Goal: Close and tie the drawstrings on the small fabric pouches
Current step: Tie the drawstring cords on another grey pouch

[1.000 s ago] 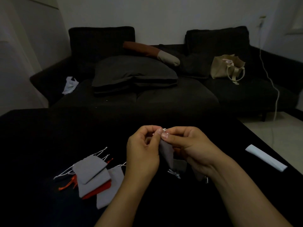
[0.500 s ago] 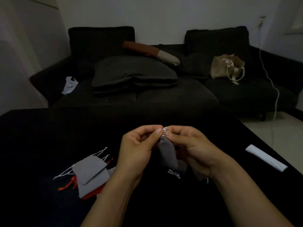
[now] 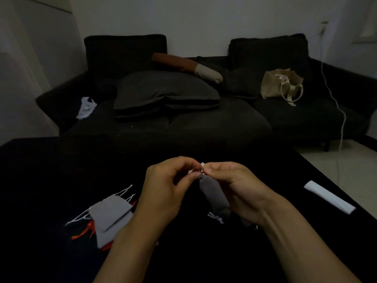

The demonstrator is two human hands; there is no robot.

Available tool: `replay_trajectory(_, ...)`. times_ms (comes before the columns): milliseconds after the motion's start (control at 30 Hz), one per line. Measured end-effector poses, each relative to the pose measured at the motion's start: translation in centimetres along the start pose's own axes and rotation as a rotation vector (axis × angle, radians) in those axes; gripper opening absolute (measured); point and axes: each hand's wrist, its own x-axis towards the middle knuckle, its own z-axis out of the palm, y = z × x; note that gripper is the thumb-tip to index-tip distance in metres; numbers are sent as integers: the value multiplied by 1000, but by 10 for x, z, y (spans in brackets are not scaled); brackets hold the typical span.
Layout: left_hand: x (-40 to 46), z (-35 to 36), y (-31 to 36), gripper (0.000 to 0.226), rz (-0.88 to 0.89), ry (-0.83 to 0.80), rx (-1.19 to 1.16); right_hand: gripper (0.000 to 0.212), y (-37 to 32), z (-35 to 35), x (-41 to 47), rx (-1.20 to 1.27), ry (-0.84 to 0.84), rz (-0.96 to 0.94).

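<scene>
Both hands work one grey pouch [image 3: 213,196] held up above the black table [image 3: 51,170], mid-frame. Left hand [image 3: 165,186] has thumb and forefinger curled into a pinch on the white cord [image 3: 202,166] at the pouch neck. Right hand [image 3: 230,180] pinches the same cord from the other side, fingertips nearly meeting the left's. The pouch hangs down from the pinch, body slack and tilted toward the right palm. The neck looks gathered shut, so the likely step is the knot, with each hand taking one cord end to pull against the other. Holding it in the air keeps the cords free of the table. The knot itself is too small and dim to tell whether it is done.

Stack of flat pouches [image 3: 111,217] lies left of the left forearm, grey over orange, white and orange cords trailing out to the left. They look open and flat, so probably waiting their turn. A small pale knotted bit [image 3: 216,217] shows on the table below the held pouch, beside a bunched grey shape that may be a finished pouch, but I cannot tell.

White folded strip [image 3: 329,199] sits at the table's right edge, well apart. Dark sofa [image 3: 183,123] behind, with a beige bag [image 3: 281,84] on it.
</scene>
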Motion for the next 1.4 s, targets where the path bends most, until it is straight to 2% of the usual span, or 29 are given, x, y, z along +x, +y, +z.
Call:
replay_trajectory(267, 1, 0, -2, 16, 95, -64, 127, 37, 2, 3, 2, -16, 61, 68)
replay_trajectory(433, 0, -2, -1, 11, 95, -136, 147, 31, 2, 4, 4, -53, 112, 28)
replay_trajectory(567, 0, -2, 0, 16, 48, -130, 119, 16, 0, 6, 4, -50, 127, -4)
replay_trajectory(667, -1, 0, 1, 21, 38, -144, 135, 17, -2, 8, 4, -58, 149, -12)
replay_trajectory(900, 0, 5, 0, 13, 83, -130, 222, 24, -5, 12, 2, -67, 169, -48)
replay_trajectory(1033, -1, 8, 0, 9, 29, -149, 185, 26, -7, 12, 2, -90, 193, -45)
replay_trajectory(1200, -1, 10, -2, 14, -92, -173, 124, 17, -9, 16, -2, -159, 244, -87)
replay_trajectory(1300, 0, 8, -3, 5, -130, -164, 51, 19, -8, 15, -1, -223, 313, -139)
replay_trajectory(1400, -1, 7, -3, 7, -155, -171, 9, 22, -5, 17, -1, -261, 349, -181)
